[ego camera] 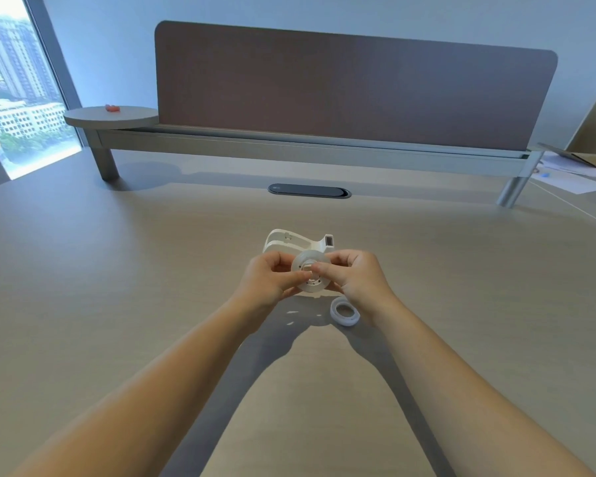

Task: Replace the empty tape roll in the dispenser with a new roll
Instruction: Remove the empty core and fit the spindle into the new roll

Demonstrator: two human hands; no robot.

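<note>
Head view: I see both hands raised over middle of pale wood-grain desk [117, 270]. Left hand [272, 280] and right hand [355, 277] pinch round white tape roll on hub [312, 273], fingers curled. White plastic dispenser [289, 241] just behind. Empty white ring core [344, 313] lies flat beneath right wrist.

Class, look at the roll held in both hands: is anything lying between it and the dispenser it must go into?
Nothing visible: the roll sits directly before the dispenser; the ring lies aside, nearer the person.
</note>
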